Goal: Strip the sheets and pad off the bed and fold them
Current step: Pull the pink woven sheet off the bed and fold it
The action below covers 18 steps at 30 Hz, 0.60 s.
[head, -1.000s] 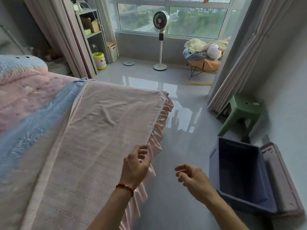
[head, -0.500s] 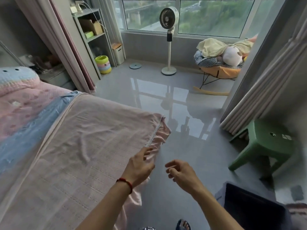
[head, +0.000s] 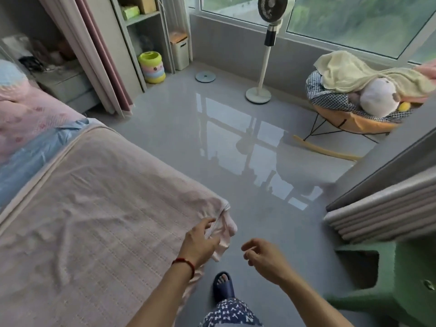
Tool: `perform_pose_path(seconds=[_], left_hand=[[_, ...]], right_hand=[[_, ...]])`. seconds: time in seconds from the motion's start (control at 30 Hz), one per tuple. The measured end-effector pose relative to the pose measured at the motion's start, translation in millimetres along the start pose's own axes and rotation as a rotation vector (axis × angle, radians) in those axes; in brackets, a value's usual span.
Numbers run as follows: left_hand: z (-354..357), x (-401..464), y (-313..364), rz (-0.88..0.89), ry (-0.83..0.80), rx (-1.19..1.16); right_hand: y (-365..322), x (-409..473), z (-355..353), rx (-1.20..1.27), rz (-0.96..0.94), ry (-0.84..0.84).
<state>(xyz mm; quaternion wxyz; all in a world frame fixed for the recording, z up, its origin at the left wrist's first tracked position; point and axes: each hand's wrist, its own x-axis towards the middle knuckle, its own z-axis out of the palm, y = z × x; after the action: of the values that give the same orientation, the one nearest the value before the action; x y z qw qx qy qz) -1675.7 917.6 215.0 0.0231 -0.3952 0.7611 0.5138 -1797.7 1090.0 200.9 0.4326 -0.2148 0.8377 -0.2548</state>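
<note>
Both my bare forearms reach forward from the bottom of the view. My left hand [head: 200, 244], a red cord bracelet [head: 185, 263] at its wrist, has its fingers curled, pinching something. My right hand [head: 264, 256] hovers just beside it, fingers loosely curled, holding nothing.

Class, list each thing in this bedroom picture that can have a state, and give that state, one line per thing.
pink sheet: still spread on the bed, corner bunched
left hand: grip on the sheet's corner
right hand: loosely curled, holding nothing
standing fan: upright; running or not, cannot tell
rocking chair: piled with a cream blanket and soft toy
pink curtain: drawn aside
</note>
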Motion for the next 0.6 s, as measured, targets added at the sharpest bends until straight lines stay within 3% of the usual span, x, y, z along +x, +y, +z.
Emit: perform_pose_path(seconds=[0.23,0.37,0.6], left_hand=[[-15,136,73,-0.102,0.185,-0.009],[-48,210,108,-0.189,0.386,-0.001],[-105,236,165,-0.426,0.676,-0.155]], right_hand=[[-56,144,-99,-0.130,-0.092,-0.068],[-111,248,-150,-0.138,-0.206,-0.221],[-209,349,-224,-0.296,-0.402,-0.471]])
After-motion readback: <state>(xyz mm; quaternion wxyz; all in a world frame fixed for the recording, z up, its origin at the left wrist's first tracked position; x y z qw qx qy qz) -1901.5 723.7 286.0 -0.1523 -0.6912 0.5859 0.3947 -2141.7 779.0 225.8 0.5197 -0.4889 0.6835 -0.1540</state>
